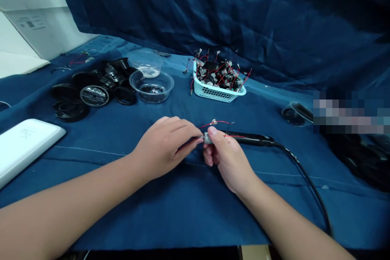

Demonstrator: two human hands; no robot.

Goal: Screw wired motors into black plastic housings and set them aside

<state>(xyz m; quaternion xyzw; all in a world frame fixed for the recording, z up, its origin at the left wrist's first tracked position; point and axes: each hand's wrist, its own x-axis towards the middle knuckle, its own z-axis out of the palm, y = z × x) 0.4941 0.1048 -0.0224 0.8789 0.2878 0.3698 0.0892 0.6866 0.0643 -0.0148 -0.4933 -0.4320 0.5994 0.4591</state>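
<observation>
At the middle of the blue cloth (170,223), you hold a small metal cylinder (207,138) between your two hands, just above the surface and well in front of your body, where both forearms can reach it at a slant. Your right hand (230,156) grasps its body, the thumb laid along the top and the fingers curled beneath, a grip that probably serves to stop it rolling or turning. Your left hand (166,142) comes palm down and pinches the slim end piece (200,137) between thumb and fingertips, which looks suited to fine work; whether that piece belongs to the cylinder, you cannot tell from this angle. Red wires (237,136) stand out beyond your right thumb, away from the pinching fingers, seemingly so that they don't get caught. Behind that hand lies a black-handled tool (254,138), its cord (307,174) trailing right; its near end is hidden. Farther back, the pale basket (219,95) gathers a tangle of wired parts within reach, while a clear bowl (158,98) holds tiny dark pieces, presumably to keep them from scattering.
</observation>
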